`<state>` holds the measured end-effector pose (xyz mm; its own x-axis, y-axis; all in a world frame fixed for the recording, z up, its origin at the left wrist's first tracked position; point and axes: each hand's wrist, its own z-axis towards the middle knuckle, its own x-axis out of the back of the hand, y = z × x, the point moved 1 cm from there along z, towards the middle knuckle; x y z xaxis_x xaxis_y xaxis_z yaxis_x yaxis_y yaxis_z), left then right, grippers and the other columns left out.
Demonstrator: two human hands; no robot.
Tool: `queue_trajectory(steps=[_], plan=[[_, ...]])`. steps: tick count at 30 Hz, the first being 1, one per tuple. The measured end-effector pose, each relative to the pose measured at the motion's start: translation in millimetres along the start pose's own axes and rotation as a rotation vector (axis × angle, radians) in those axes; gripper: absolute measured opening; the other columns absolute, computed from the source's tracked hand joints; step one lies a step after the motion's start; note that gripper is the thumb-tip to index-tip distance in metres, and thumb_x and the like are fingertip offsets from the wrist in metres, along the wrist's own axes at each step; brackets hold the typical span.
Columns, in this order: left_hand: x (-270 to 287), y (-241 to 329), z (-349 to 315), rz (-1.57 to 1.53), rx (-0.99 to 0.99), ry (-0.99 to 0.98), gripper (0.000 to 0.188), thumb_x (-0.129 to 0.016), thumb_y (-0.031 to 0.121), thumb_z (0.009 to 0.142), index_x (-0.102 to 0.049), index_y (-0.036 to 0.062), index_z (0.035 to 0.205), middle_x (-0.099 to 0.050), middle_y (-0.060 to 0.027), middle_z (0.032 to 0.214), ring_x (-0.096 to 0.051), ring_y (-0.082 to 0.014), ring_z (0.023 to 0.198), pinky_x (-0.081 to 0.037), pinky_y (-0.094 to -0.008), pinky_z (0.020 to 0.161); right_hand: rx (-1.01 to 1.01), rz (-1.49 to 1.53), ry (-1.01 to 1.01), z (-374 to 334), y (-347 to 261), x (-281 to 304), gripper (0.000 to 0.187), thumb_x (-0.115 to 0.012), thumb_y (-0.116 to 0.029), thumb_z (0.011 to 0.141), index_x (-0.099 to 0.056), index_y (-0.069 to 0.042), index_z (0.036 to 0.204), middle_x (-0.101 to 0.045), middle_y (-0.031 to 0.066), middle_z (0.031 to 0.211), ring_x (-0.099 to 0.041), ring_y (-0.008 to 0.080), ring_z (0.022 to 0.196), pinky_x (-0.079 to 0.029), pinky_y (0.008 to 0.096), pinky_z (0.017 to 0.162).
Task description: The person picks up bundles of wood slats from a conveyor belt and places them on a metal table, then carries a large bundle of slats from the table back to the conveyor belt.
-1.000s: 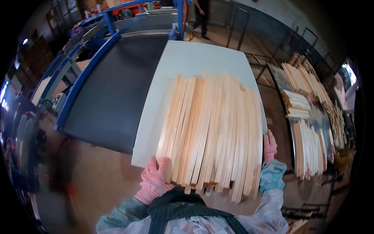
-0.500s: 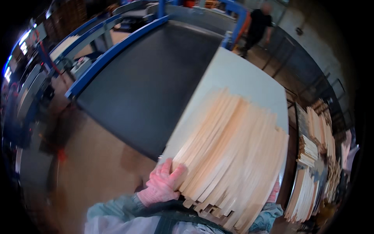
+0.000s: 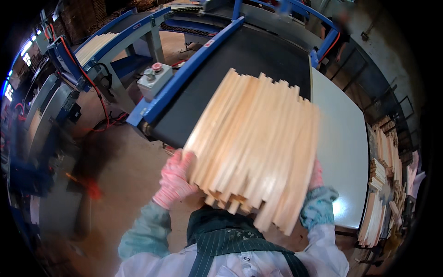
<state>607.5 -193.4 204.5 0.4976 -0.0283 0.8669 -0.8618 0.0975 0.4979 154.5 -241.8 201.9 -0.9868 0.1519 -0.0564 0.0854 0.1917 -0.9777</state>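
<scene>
Strips (image 3: 256, 143) held up at near end of belt (image 3: 267, 51), beside board (image 3: 344, 138). Left hand (image 3: 174, 179) grasps their left edge; right hand (image 3: 316, 175) at right edge, fingers hidden, grip cannot be told.

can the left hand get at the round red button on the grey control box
Probably not: the pink-gloved left hand is holding the bundle of pale wooden strips, and the round red button sits well ahead of it.
</scene>
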Motion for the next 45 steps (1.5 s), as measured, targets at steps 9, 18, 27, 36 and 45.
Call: queue_trajectory(steps=[9,18,27,36,45], plan=[[78,-101,28,-0.006,0.313,0.100,0.070,-0.079,0.014,0.063,-0.055,0.0172,0.129,-0.043,-0.0142,0.139,-0.044,-0.0335,0.128,-0.042,-0.0376,0.104,-0.192,0.061,0.080,85,25,-134,0.051,-0.037,-0.050,0.098,-0.053,-0.015,0.132,-0.060,0.0124,0.124,-0.058,0.0255,0.112,-0.046,0.0355,0.094],[64,-95,97,-0.348,-0.181,-0.221,0.069,-0.061,0.002,0.068,-0.051,0.0159,0.135,-0.043,-0.0152,0.140,-0.037,-0.0312,0.133,-0.033,-0.0340,0.109,0.381,-1.109,0.359,61,6,-111,0.047,-0.043,-0.048,0.095,-0.060,-0.014,0.123,-0.056,0.0147,0.127,-0.057,0.0316,0.112,-0.047,0.0382,0.094],[53,-49,139,-1.012,0.083,-0.184,0.059,-0.059,-0.002,0.086,-0.041,0.0066,0.142,-0.054,-0.0085,0.129,-0.054,-0.0155,0.111,-0.046,-0.0279,0.092,0.452,-0.346,0.373,43,29,-147,0.046,-0.063,-0.011,0.089,-0.052,-0.005,0.133,-0.045,0.0094,0.138,-0.048,0.0217,0.125,-0.039,0.0309,0.104],[12,-46,181,-1.423,0.198,-0.128,0.077,-0.061,0.004,0.086,-0.019,0.0092,0.151,-0.052,-0.0148,0.129,-0.058,-0.0213,0.104,-0.052,-0.0347,0.087,0.046,0.280,0.299,48,18,-155,0.080,-0.073,-0.008,0.079,-0.031,-0.006,0.148,-0.051,0.0139,0.135,-0.052,0.0253,0.121,-0.041,0.0334,0.104],[27,15,137,-1.377,0.219,-0.347,0.089,-0.063,-0.005,0.081,-0.011,0.0077,0.152,-0.061,-0.0132,0.110,-0.064,-0.0216,0.086,-0.056,-0.0324,0.078,0.069,0.331,-0.012,14,-24,-110,0.083,-0.075,-0.008,0.075,-0.033,-0.005,0.146,-0.059,0.0117,0.125,-0.059,0.0209,0.109,-0.049,0.0343,0.094]])
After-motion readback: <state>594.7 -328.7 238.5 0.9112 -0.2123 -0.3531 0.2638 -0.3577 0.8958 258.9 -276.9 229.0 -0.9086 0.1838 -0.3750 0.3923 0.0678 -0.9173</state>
